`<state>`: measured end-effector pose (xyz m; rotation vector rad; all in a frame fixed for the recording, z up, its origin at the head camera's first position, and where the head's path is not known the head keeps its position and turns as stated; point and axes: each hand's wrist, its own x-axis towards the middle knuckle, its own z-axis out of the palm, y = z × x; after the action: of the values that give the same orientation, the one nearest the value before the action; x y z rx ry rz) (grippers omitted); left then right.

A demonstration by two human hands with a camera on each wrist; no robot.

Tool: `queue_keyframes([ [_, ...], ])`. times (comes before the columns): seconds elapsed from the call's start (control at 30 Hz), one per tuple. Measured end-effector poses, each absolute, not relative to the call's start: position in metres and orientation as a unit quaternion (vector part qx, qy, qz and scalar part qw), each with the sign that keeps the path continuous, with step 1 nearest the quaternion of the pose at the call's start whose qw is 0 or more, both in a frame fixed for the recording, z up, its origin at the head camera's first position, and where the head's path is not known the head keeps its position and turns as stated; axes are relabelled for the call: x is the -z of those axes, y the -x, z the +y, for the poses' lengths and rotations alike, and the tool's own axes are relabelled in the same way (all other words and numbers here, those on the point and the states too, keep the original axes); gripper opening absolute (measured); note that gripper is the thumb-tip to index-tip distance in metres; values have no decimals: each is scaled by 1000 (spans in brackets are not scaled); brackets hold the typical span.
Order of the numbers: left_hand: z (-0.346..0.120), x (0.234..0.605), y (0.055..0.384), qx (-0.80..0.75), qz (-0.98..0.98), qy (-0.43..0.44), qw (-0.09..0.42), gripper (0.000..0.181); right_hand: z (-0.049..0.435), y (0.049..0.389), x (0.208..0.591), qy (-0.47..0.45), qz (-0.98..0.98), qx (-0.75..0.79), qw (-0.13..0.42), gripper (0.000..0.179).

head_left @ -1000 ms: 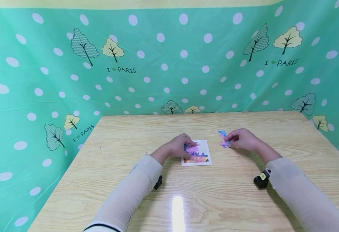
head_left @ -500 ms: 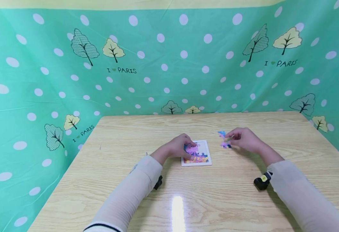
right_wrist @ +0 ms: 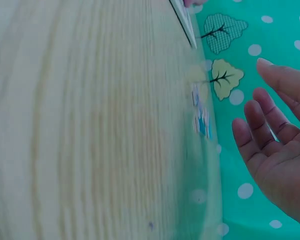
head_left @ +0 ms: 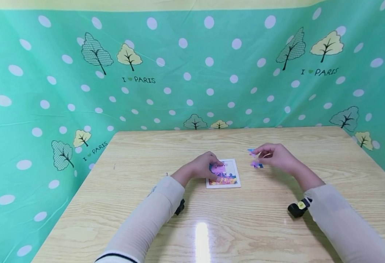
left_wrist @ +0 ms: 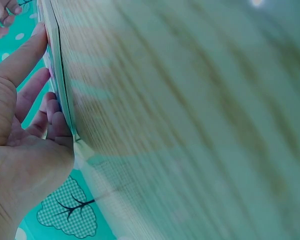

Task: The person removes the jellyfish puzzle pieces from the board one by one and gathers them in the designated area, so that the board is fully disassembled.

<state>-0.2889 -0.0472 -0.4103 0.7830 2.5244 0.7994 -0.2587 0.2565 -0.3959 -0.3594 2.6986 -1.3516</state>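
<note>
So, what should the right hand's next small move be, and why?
Probably lower the right hand and pinch one of the loose puzzle pieces. Its fingers look relaxed, with nothing between them in the wrist view, and the pieces lie close by. The puzzle board shows bare white at its far right, while the left hand rests on it.
</note>
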Motion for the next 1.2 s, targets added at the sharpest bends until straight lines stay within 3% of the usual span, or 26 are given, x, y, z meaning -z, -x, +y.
queue_keyframes([
  [0.27, -47, 408, 288, -290, 897, -274, 194, 52, 245, 252, 391, 147, 864, 480, 43, 36],
  [1.2, -48, 406, 286, -284, 900, -268, 194, 52, 198, 237, 403, 203, 854, 475, 58, 21],
])
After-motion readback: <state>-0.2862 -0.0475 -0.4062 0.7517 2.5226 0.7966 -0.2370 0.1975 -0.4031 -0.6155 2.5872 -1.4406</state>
